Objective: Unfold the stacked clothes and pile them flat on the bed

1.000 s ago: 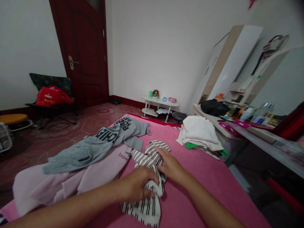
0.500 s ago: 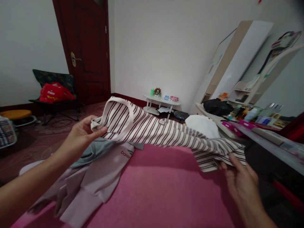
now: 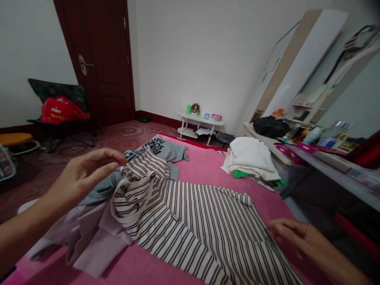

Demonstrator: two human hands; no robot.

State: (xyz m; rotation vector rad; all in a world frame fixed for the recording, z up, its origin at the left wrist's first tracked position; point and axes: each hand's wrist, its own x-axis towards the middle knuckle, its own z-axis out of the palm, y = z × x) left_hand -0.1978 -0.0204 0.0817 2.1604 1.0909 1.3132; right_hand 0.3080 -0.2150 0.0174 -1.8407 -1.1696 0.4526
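A striped shirt (image 3: 192, 213), white with dark stripes, lies spread over the pink bed cover (image 3: 202, 166), its neckline toward the left. My left hand (image 3: 86, 170) hovers at the bunched sleeve by the collar, thumb and fingers apart, holding nothing. At the shirt's right-hand edge, my right hand (image 3: 299, 237) has its fingertips bent together on the fabric; they are slightly blurred. Under and beside the collar lie a pale mauve garment (image 3: 97, 241) and a grey-blue garment (image 3: 103, 188).
A grey garment with dark lettering (image 3: 172, 148) lies behind the shirt. A stack of white clothes (image 3: 249, 154) sits at the right rear of the bed. Beyond it stands a cluttered dressing table (image 3: 297, 152). A red bag (image 3: 62, 111) rests on a folding chair at left.
The striped shirt has come down from the air onto the bed and spread out. My left hand has let go of it. My right hand has moved lower.
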